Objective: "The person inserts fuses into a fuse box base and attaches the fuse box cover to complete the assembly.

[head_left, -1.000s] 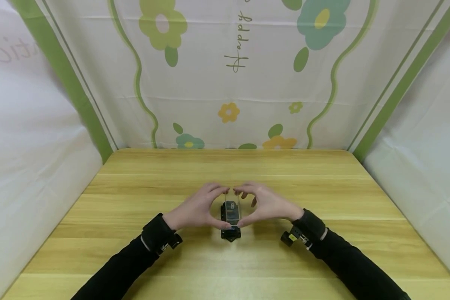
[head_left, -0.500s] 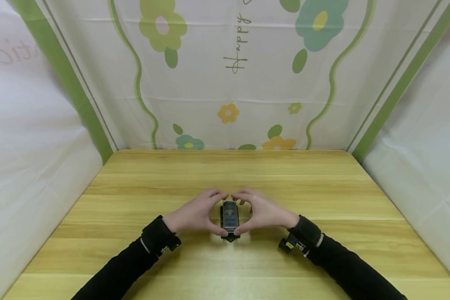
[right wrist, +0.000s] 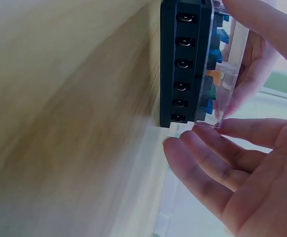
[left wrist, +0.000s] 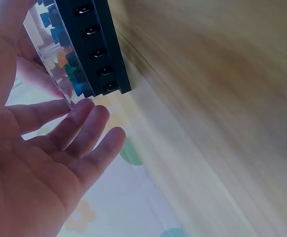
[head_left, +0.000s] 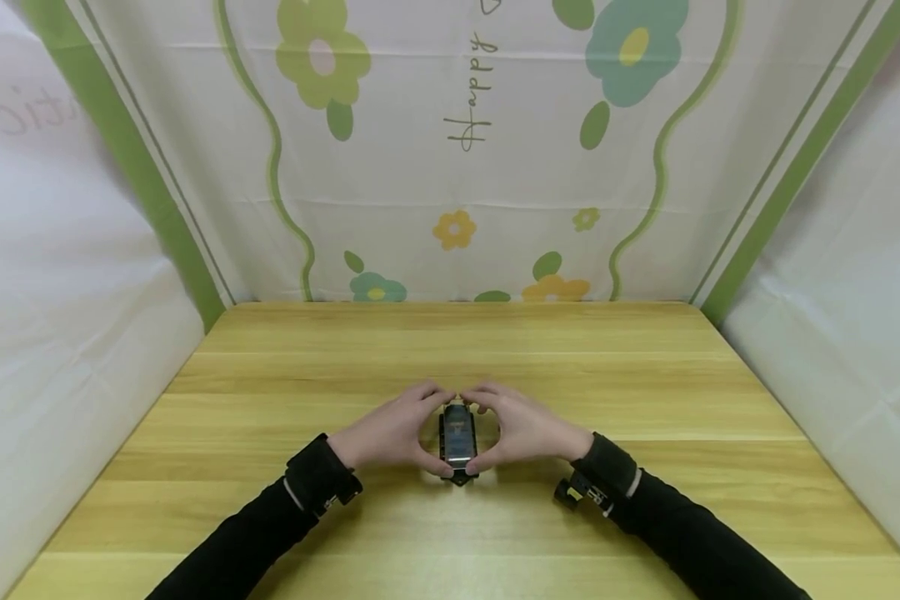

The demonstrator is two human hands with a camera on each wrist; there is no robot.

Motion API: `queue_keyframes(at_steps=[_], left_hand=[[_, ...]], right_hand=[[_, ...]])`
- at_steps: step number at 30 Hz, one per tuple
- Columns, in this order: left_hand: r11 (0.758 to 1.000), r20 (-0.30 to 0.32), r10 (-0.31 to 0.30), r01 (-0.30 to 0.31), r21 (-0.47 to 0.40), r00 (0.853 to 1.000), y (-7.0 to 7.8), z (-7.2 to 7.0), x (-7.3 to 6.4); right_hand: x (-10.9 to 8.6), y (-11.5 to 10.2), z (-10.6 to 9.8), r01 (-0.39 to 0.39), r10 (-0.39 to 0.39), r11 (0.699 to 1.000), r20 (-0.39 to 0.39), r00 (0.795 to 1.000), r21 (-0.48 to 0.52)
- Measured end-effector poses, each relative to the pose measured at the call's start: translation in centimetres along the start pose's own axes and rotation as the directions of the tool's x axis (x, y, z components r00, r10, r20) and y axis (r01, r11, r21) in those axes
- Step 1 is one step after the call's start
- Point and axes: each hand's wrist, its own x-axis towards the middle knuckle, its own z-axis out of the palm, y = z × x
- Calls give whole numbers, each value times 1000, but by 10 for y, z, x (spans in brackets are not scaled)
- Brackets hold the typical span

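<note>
A black fuse block (head_left: 459,433) lies lengthwise on the table between both hands, its row of side terminals showing in the wrist views. Over its top sits a clear plastic cover (right wrist: 231,91). Blue, orange and green blade fuses (left wrist: 62,57) show through that cover. My left hand (head_left: 392,432) grips the cover, thumb at the near end and fingertips at the far end. The right hand (head_left: 531,427) holds it the same way from the other side. In the right wrist view the remaining fingers (right wrist: 197,168) spread below the far end. Whether the cover is fully seated, I cannot tell.
The wooden table (head_left: 450,542) runs back to a white fabric wall (head_left: 390,167) with printed flowers. White fabric also hangs at the left and right sides. A black camera strap (head_left: 318,475) circles the left wrist, and another (head_left: 607,471) the right.
A second ago the clear cover stood raised above the fuse block. Both hands have brought it down onto the block and a little toward the near edge. In the last half second they barely moved.
</note>
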Motion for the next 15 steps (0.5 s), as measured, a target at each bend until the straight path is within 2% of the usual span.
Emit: queue_keyframes(at_steps=[10, 15], left_hand=[[1000, 15, -5, 5, -17, 1000, -2, 4, 0], [999, 30, -28, 29, -29, 999, -2, 4, 0]], right_hand=[[0, -2, 0, -24, 24, 1000, 35, 999, -8], [3, -2, -1, -20, 20, 1000, 44, 999, -6]])
